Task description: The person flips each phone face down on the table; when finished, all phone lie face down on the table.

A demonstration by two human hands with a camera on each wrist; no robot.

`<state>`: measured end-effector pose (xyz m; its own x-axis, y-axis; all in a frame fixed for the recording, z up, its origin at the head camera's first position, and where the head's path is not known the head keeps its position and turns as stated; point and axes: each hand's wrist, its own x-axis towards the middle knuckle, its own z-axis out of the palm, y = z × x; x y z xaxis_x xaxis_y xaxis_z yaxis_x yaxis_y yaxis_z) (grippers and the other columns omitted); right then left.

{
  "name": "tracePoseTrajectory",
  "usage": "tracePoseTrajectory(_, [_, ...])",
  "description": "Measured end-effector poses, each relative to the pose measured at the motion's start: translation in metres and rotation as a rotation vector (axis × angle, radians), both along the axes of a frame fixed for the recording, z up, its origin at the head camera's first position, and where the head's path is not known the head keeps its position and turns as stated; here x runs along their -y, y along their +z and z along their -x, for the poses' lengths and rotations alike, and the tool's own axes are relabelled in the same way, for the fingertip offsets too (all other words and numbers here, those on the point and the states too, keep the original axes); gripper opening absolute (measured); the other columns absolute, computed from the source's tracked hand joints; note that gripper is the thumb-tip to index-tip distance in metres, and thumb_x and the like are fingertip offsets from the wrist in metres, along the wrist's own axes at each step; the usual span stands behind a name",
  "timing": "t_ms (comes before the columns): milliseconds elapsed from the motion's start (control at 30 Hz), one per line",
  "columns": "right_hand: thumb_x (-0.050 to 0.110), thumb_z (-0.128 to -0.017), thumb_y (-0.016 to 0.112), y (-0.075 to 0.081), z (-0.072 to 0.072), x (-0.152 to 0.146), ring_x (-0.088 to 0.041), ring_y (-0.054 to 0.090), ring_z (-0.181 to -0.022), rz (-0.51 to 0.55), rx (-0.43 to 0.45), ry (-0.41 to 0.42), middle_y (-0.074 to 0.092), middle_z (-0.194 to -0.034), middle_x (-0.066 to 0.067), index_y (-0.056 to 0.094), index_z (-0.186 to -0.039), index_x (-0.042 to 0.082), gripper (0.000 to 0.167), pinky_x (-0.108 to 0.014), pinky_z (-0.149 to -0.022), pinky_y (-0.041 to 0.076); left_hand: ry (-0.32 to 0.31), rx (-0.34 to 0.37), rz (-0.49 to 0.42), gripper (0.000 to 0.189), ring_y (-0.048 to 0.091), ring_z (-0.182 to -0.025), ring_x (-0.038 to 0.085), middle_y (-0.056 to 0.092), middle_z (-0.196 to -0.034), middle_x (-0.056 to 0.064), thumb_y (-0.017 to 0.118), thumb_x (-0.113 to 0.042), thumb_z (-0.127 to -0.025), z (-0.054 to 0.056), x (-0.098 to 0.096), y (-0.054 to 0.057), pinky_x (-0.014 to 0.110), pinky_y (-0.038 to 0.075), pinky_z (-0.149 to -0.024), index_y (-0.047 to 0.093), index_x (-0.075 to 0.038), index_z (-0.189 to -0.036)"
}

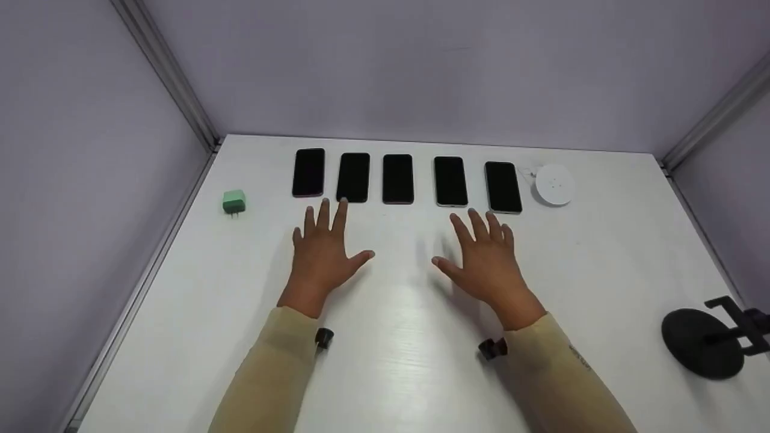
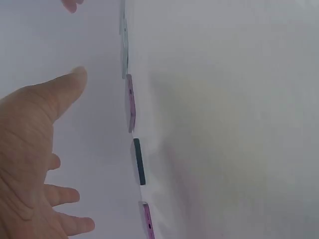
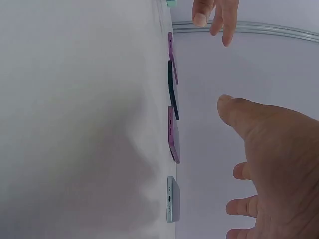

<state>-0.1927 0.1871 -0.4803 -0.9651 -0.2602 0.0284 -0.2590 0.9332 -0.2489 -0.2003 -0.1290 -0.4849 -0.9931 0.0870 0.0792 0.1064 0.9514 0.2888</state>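
Observation:
Several dark-screened phones lie face up in a row along the back of the white table (image 1: 385, 361). My left hand (image 1: 320, 255) is held over the table with fingers spread, its fingertips near the lower ends of the leftmost phone (image 1: 308, 172) and the second phone (image 1: 354, 177). Fingers also spread, my right hand (image 1: 490, 267) is just in front of the fourth phone (image 1: 450, 181) and the rightmost phone (image 1: 503, 187). Between the two hands, farther back, lies the middle phone (image 1: 398, 178). Neither hand holds anything. Both wrist views show the phones edge-on, with a purple phone (image 3: 172, 132) among them.
A green charger plug (image 1: 234, 201), prongs toward me, lies at the left. Beside the rightmost phone is a round white disc (image 1: 554, 184) with a thin cable. A black stand (image 1: 701, 343) with a round base is at the right edge. Pale walls enclose the back and sides.

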Motion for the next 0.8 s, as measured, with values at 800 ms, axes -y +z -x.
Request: tracePoseTrajectory(800, [0.06, -0.1, 0.073, -0.007, 0.027, 0.074, -0.043, 0.029, -0.164, 0.325, 0.158, 0.065, 0.025, -0.18, -0.015, 0.008, -0.177, 0.022, 0.107, -0.061, -0.133, 0.027, 0.109, 0.066, -0.121, 0.117, 0.022, -0.166, 0.048, 0.018, -0.182, 0.021, 0.09, -0.049, -0.089, 0.068, 0.055, -0.013, 0.071, 0.03, -0.128, 0.019, -0.019, -0.177])
